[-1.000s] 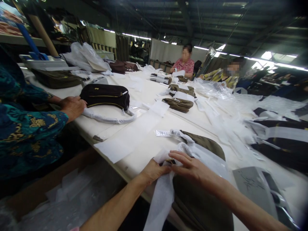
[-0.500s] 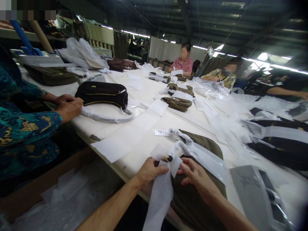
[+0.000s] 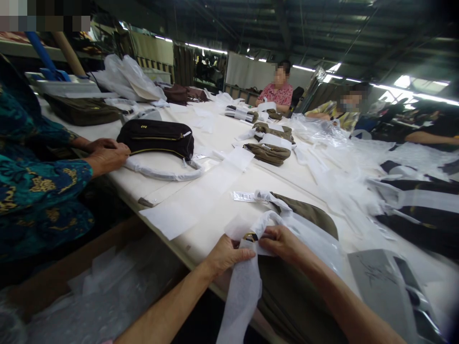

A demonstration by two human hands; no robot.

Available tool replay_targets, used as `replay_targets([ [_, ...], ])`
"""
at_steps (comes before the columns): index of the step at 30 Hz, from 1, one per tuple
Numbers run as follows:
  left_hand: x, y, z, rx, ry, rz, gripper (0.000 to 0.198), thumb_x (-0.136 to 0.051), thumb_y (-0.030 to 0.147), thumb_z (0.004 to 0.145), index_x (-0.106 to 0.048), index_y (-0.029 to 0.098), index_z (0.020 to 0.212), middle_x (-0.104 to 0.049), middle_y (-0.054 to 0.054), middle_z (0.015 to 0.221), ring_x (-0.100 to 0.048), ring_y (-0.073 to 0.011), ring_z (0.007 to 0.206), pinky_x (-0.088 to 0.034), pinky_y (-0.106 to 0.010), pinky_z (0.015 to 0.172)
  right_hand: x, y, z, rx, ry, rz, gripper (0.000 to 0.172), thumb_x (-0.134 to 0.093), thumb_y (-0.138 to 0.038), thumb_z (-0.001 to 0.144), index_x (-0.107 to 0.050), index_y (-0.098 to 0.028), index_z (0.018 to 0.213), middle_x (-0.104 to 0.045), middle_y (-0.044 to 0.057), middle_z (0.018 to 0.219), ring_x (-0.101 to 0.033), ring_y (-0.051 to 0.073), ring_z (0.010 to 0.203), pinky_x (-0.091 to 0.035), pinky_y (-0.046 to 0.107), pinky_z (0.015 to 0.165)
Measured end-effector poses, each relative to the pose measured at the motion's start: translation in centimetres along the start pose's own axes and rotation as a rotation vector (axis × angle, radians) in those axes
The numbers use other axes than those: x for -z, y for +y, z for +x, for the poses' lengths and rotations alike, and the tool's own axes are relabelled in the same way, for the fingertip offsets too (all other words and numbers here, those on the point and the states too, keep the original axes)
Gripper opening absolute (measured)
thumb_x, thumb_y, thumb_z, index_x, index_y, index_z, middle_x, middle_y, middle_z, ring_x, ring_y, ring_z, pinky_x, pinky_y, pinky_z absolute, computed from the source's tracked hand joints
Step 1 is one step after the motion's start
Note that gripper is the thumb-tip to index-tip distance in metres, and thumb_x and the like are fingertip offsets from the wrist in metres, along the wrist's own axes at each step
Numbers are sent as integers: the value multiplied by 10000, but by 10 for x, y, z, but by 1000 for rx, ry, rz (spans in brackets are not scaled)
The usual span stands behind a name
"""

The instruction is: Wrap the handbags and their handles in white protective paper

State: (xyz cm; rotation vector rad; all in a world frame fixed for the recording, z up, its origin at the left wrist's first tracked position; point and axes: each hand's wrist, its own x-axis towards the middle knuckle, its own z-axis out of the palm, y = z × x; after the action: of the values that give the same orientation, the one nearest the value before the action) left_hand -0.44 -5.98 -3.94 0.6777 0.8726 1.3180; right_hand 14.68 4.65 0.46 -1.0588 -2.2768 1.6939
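An olive bag [image 3: 311, 210] lies at the near table edge, partly under white tissue. Its strap [image 3: 267, 220] is wrapped in white paper, and a gold-coloured ring [image 3: 250, 237] shows on it. My left hand [image 3: 229, 255] pinches a long strip of tissue paper [image 3: 242, 291] just below the ring, the loose end hanging over the edge. On the ring's other side, my right hand [image 3: 278, 241] is closed on the wrapped strap; its fingertips are partly hidden. A silvery tag [image 3: 244, 196] lies beyond the hands.
At left, a co-worker's hands [image 3: 107, 155] touch a black bag [image 3: 156, 138] with a wrapped strap. A grey dispenser-like object [image 3: 380, 286] sits at right, near another black bag [image 3: 419, 205]. Folded olive bags [image 3: 270, 148] lie farther back. Loose tissue sheets [image 3: 175, 217] cover parts of the table.
My right hand has moved up and left, its spread fingers now closed on the strap by the ring. The left hand keeps its pinch on the tissue strip.
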Motion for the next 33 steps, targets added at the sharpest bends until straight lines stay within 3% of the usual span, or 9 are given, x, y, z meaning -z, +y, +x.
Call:
replay_targets([
  [5, 1, -2, 1, -12, 103, -36, 757, -795, 207, 525, -472, 244, 1208, -626, -22, 991, -569, -212, 919, -430, -302, 804, -1, -6, 2, 59, 138, -30, 142, -568, -246, 697, -648, -165, 782, -598, 7, 652, -485, 139, 574, -356, 233, 513],
  [10, -1, 0, 1, -75, 91, -7, 600, -780, 230, 559, -562, 173, 1114, -632, -67, 1012, -557, -256, 967, -421, -334, 844, -17, -2, -2, -25, 99, 231, 255, -593, -386, 720, -611, -167, 848, -553, -7, 577, -405, 89, 444, -299, 216, 424],
  [14, -2, 3, 1, -88, 77, -34, 496, -759, 272, 594, -605, 144, 1048, -641, -88, 999, -564, -275, 966, -435, -350, 834, -23, 0, -12, -36, 169, 199, 260, -584, -422, 730, -551, -183, 827, -538, -4, 604, -441, 110, 475, -345, 235, 438],
  [17, -3, 3, 2, -40, 75, -61, 477, -759, 273, 592, -615, 146, 1030, -654, -84, 959, -580, -274, 936, -447, -359, 814, -22, -2, -29, 9, 318, 70, 235, -493, -418, 797, -480, -210, 906, -556, 4, 651, -516, 152, 557, -419, 274, 521],
  [20, -4, 4, 2, -35, 96, -42, 459, -777, 267, 561, -641, 148, 983, -662, -82, 941, -581, -281, 938, -444, -369, 824, -18, -11, -42, 142, 562, -297, 214, -478, -399, 809, -489, -212, 913, -562, 32, 733, -529, 174, 634, -427, 307, 608],
  [22, -5, 5, 2, -58, 82, -25, 461, -776, 281, 561, -647, 149, 983, -659, -88, 973, -573, -290, 962, -431, -384, 852, -14, -19, -42, 274, 623, -541, 224, -523, -376, 791, -523, -206, 937, -546, 43, 769, -516, 180, 668, -418, 313, 636],
  [25, -7, 6, 1, -130, 78, 16, 461, -756, 270, 592, -634, 163, 1023, -642, -81, 1040, -554, -286, 1008, -400, -391, 907, -10, -31, -31, 395, 469, -705, 221, -514, -333, 812, -553, -207, 990, -542, 54, 813, -521, 181, 709, -415, 303, 644],
  [29, -8, 3, 3, -170, 139, 116, 413, -737, 208, 603, -640, 177, 1004, -647, -46, 1021, -559, -265, 990, -399, -372, 910, -20, -40, -13, 448, 307, -736, 173, -432, -238, 864, -597, -195, 829, -550, 43, 767, -523, 149, 681, -404, 262, 606],
  [33, -8, -1, 7, -181, 238, 237, 236, -738, 219, 576, -681, 144, 793, -668, -37, 855, -567, -293, 926, -424, -377, 858, -38, -41, -12, 521, 181, -896, 202, -431, -193, 854, -590, -183, 729, -553, 39, 706, -511, 151, 646, -394, 260, 583],
])
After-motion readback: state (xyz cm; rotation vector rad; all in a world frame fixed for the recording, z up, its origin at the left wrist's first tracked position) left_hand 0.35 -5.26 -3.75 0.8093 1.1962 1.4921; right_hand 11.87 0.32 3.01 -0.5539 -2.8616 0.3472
